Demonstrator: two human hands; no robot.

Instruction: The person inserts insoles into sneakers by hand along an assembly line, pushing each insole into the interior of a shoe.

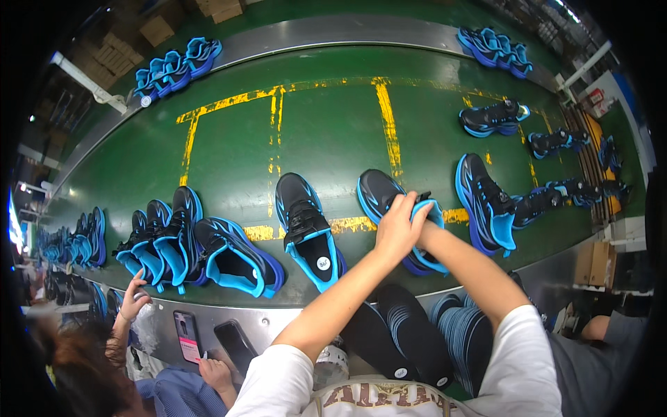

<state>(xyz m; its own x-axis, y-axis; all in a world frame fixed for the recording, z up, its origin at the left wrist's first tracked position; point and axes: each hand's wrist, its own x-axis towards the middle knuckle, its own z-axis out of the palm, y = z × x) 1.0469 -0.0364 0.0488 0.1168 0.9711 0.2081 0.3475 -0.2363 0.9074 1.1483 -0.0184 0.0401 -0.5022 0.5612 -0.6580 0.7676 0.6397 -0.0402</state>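
Note:
A black and blue sports shoe (379, 191) lies on the green conveyor belt (326, 132) right in front of me, heel toward me. My left hand (397, 226) grips its blue collar at the opening. My right hand (425, 233) meets the shoe at the same spot. It is mostly hidden behind the left hand and the heel, so its fingers do not show. Just below my arms, stacks of dark insoles (396, 333) and blue-striped insoles (462, 333) stand at the belt's near edge.
More black and blue shoes lie on the belt: one at my left (306, 229), one at my right (486, 201), a group at far left (174, 240). A co-worker's hand (132, 299) reaches toward that group. Two phones (236, 344) rest on the metal ledge.

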